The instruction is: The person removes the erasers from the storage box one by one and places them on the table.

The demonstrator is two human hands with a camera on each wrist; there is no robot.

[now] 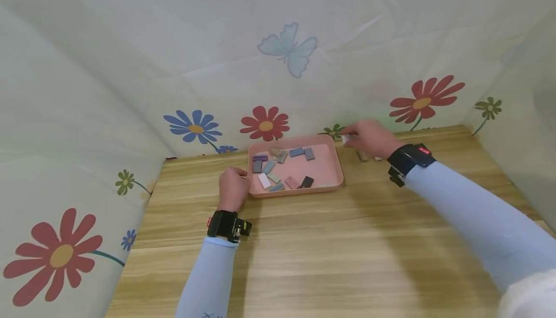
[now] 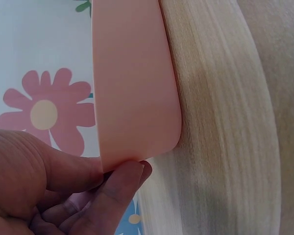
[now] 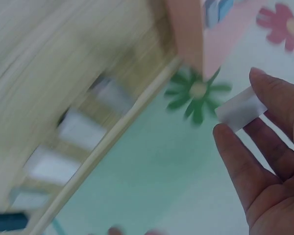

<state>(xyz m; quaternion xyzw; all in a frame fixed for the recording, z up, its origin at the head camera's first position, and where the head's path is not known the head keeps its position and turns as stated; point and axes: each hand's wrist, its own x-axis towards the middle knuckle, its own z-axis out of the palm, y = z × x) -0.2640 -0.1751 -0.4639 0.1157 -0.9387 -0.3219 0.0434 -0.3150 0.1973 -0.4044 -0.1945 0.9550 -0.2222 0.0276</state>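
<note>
A shallow pink tray (image 1: pixel 321 190) lies on the wooden table near the back wall, with small rectangular blocks scattered inside. Among them are a white block (image 1: pixel 264 180), a black block (image 1: pixel 307 182) and a blue block (image 1: pixel 297 152). My left hand (image 1: pixel 233 188) pinches the tray's left end between thumb and fingers, as the left wrist view shows at the tray wall (image 2: pixel 132 88). Beyond the tray's right end, my right hand (image 1: pixel 373 137) holds a small white block (image 3: pixel 241 108) between thumb and fingertips, raised above the table.
Several blocks stand in a row along the table's back edge, right of the tray, among them a white block (image 3: pixel 81 128) and a dark teal block (image 3: pixel 10 221); they look blurred. Behind rises a pale wall covering (image 1: pixel 208 81) printed with flowers and a butterfly.
</note>
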